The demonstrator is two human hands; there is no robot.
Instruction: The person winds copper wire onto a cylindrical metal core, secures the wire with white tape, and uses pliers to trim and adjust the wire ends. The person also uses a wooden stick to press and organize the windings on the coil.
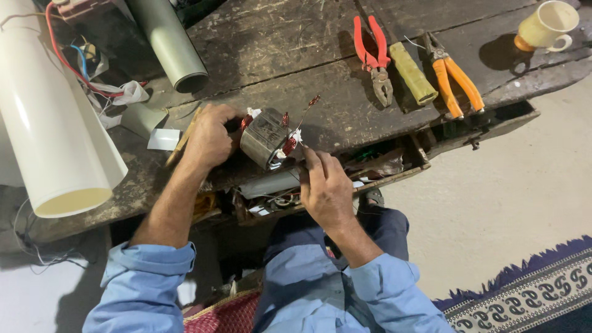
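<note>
A grey metal motor stator (264, 137) with copper-red windings and white insulation paper rests on the edge of a dark wooden workbench (290, 55). My left hand (209, 137) grips its left side. My right hand (322, 182) sits at its lower right, fingertips pinching at the winding end by the white paper. A thin copper wire (308, 108) sticks up from the stator's top right.
Red-handled pliers (373, 55), a yellow-handled tool (412, 73) and orange-handled cutters (455, 79) lie on the bench at right. A cream cup (549, 26) stands far right. A white tube (52, 123) and a grey-green roll (169, 43) lie left. An open drawer (382, 166) holds clutter.
</note>
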